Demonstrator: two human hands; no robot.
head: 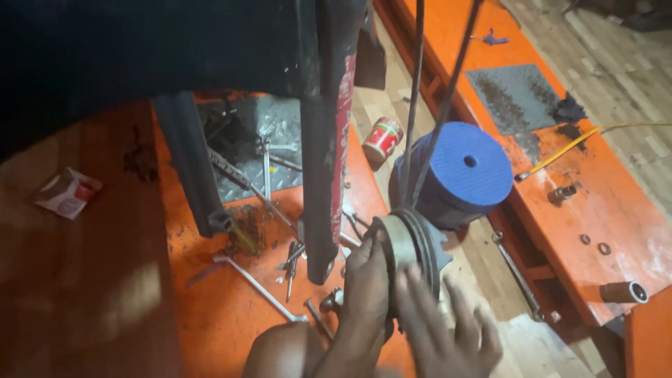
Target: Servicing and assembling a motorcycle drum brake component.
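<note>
**Dim workshop, warm light from the right**

The upper left is nearly black, where a dark curved mass [140, 49] swallows all detail. Warm light falls from the upper right, so the orange ramp [609, 203] and the blue round block [469, 175] show brightest and sharpest. A soft pale patch lies on the brown floor [105, 294] at lower left, amid shadow. The right hand [448, 329] is smeared by motion blur, fingers ghosted; the left hand [364, 287] is dark but steadier. Grain and softness run throughout, and straight edges bow slightly toward the corners.
</note>
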